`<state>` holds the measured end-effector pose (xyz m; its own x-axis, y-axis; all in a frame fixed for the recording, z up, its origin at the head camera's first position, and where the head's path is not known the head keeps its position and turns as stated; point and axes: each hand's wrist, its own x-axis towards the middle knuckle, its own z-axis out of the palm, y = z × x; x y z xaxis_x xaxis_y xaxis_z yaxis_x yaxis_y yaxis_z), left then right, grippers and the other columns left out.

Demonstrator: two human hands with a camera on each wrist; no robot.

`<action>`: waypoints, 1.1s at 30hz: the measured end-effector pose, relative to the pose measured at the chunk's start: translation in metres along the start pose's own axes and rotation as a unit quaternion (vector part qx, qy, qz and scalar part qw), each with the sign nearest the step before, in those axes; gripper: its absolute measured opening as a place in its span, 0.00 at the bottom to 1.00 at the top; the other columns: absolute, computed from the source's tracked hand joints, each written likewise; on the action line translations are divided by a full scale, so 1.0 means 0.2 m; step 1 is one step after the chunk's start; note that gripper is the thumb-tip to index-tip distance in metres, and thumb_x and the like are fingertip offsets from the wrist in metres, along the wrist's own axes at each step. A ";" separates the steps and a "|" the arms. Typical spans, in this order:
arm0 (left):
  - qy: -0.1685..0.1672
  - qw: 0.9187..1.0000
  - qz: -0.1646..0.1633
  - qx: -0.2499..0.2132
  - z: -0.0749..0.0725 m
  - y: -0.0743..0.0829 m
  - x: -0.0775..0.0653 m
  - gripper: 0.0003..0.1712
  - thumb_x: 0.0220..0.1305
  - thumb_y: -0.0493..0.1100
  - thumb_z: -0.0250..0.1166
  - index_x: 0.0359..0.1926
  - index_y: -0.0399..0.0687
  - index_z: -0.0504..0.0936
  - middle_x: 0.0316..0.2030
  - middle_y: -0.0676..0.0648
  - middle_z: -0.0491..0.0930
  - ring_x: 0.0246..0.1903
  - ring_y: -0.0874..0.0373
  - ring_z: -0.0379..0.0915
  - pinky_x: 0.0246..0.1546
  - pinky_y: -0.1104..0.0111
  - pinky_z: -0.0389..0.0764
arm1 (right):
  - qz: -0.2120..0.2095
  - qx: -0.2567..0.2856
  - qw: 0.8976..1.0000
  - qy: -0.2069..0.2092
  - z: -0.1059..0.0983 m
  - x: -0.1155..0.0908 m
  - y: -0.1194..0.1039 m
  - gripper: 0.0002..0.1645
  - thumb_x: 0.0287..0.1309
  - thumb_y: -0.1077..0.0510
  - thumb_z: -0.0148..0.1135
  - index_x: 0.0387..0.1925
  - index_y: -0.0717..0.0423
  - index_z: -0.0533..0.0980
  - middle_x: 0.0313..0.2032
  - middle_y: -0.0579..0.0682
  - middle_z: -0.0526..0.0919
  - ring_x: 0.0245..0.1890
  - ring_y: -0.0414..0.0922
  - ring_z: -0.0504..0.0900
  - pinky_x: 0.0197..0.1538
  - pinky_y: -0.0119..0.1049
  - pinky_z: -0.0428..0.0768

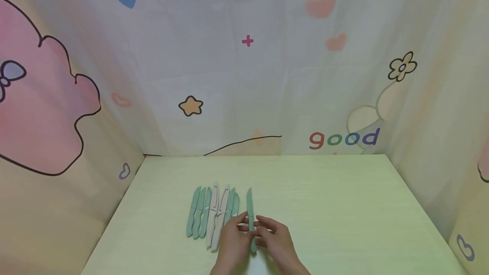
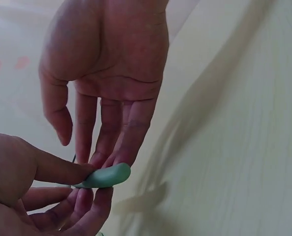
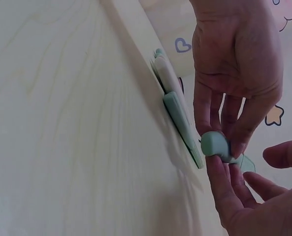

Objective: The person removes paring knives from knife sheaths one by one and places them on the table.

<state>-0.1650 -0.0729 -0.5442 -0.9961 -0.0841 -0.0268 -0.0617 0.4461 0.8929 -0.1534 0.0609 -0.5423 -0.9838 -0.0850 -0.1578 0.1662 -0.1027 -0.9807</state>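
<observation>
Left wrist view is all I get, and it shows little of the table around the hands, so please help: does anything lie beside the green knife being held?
Observer: Yes, a row of knives lies on the table, to the left of the held green knife.
Operator: Are they all green?
Observer: No, there are two pale knives in the row.
Operator: What lies left of the pale pair?
Observer: Three green knives, side by side.
</observation>
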 end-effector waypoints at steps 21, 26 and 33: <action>-0.134 0.965 -0.016 -0.223 0.00 0.02 -0.03 0.31 0.52 0.27 0.69 0.59 0.47 0.76 0.45 0.42 0.78 0.34 0.53 0.81 0.28 0.60 0.88 | 0.030 0.001 1.000 0.007 -0.12 -0.01 -0.01 0.22 0.59 0.58 0.66 0.52 0.67 0.77 0.40 0.56 0.82 0.37 0.49 0.81 0.35 0.40 0.87; -0.138 0.964 -0.025 -0.228 0.02 0.02 -0.03 0.32 0.52 0.27 0.69 0.58 0.49 0.77 0.43 0.42 0.77 0.34 0.53 0.81 0.27 0.60 0.88 | 0.028 -0.006 1.000 0.011 -0.14 -0.02 -0.01 0.22 0.59 0.58 0.66 0.52 0.67 0.77 0.38 0.55 0.82 0.36 0.49 0.81 0.36 0.42 0.88; -0.143 0.961 -0.034 -0.233 0.04 0.03 -0.04 0.32 0.51 0.27 0.70 0.57 0.53 0.78 0.41 0.43 0.78 0.33 0.52 0.81 0.27 0.59 0.88 | 0.032 0.001 0.999 0.007 -0.17 -0.03 -0.02 0.24 0.59 0.57 0.67 0.54 0.66 0.76 0.38 0.55 0.83 0.37 0.51 0.82 0.36 0.43 0.88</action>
<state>-0.1587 -0.0630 -0.5412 -0.9713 0.1802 -0.1556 -0.1591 -0.0056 0.9872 -0.1515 0.0950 -0.5406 -0.9720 -0.0778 -0.2218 0.2289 -0.0989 -0.9684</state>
